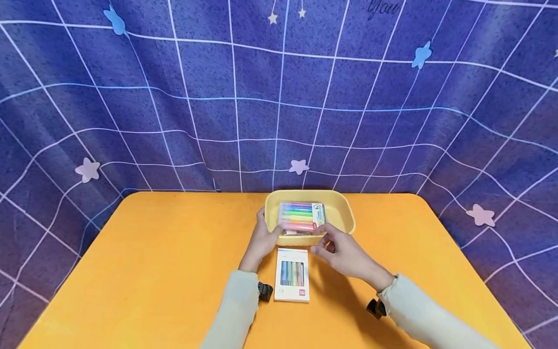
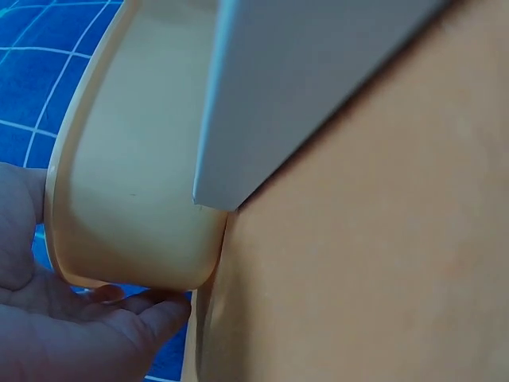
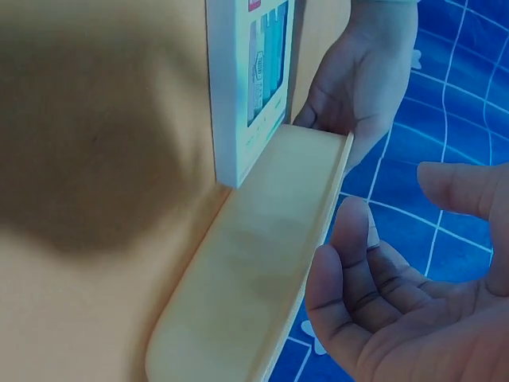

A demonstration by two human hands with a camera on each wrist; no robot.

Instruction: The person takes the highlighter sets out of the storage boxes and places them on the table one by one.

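Note:
A pale yellow plastic bin (image 1: 342, 213) stands at the table's back edge. Inside it, toward the left, lies a clear pack of rainbow-coloured pens (image 1: 298, 216); whatever is beneath is mostly hidden. My left hand (image 1: 262, 238) grips the bin's left end, thumb over the rim and fingers outside, as the left wrist view also shows. My right hand (image 1: 344, 249) hovers by the front rim, fingers loosely bent and holding nothing; in the right wrist view its fingertips (image 3: 324, 274) are near the rim. Directly in front of the bin lies a white box with a window (image 1: 291, 274) showing coloured pens.
An orange table (image 1: 174, 271) extends to both sides of the bin. Behind it hangs a blue curtain (image 1: 257, 116) with a grid and star print. Each wrist wears a small black camera (image 1: 264, 292).

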